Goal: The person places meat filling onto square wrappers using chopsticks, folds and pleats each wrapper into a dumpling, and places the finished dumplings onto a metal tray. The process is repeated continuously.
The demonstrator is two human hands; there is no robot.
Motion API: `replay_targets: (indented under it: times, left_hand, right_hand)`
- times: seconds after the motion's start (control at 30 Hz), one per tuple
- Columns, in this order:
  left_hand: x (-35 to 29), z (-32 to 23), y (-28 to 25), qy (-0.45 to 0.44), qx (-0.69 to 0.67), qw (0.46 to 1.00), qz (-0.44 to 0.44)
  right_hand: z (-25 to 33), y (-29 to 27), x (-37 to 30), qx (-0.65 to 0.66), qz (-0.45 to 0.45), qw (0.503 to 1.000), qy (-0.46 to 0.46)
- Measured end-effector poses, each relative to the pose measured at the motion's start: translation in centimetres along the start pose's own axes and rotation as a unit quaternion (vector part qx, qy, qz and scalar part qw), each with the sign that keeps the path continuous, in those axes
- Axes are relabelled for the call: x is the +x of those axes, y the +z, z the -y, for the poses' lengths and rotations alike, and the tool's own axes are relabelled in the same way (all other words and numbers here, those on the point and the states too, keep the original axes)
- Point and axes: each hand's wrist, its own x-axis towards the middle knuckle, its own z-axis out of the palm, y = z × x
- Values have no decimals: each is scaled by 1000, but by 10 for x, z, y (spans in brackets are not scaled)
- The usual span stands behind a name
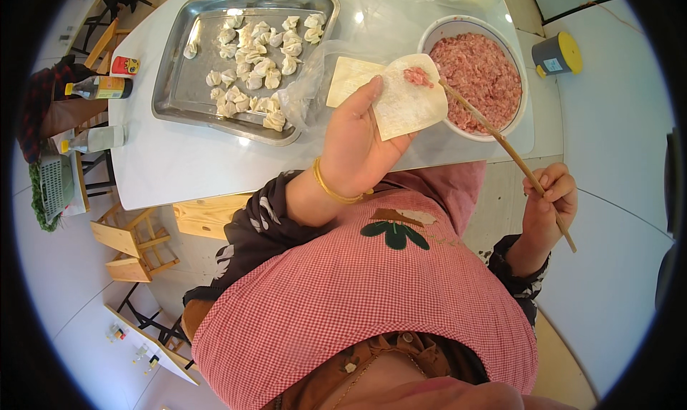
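One counter [179,167]. One metal tray [175,88] holding folded dumplings [250,59], roughly thirty; the heap is too crowded for an exact count. One bowl [436,31] of minced meat [479,74]. One stack of wrappers [347,77]; sheets not countable. One wrapper [408,106] with one dab of filling [417,76]. One stick [501,142]. Two hands: left [358,145], right [551,202]. One bangle [330,188]. Two bottles [100,88] [93,139]. One can [125,66]. One yellow-lidded container [557,54]. Two wooden stools [136,242].

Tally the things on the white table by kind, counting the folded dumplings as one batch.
Metal tray: 1
Dumpling batch: 1
Bowl of minced meat: 1
Stack of wrappers: 1
Total: 4
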Motion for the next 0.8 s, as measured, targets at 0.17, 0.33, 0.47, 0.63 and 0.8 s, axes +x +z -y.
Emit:
replay_targets:
  times: [0.17,0.33,0.47,0.63,0.8]
  left_hand:
    - [-5,16,7,50,113,992,-14]
    - [-6,18,8,28,68,996,40]
    - [-6,19,3,28,101,991,78]
    - [10,20,-8,55,124,954,268]
    - [12,20,-9,77,150,945,280]
  right_hand:
    - [-20,13,1,114,-29,992,49]
    - [-34,16,3,157,-51,983,80]
    - [-34,15,0,158,-81,980,85]
    - [-29,15,-5,170,-47,981,76]
    - [-29,17,-8,183,-31,981,51]
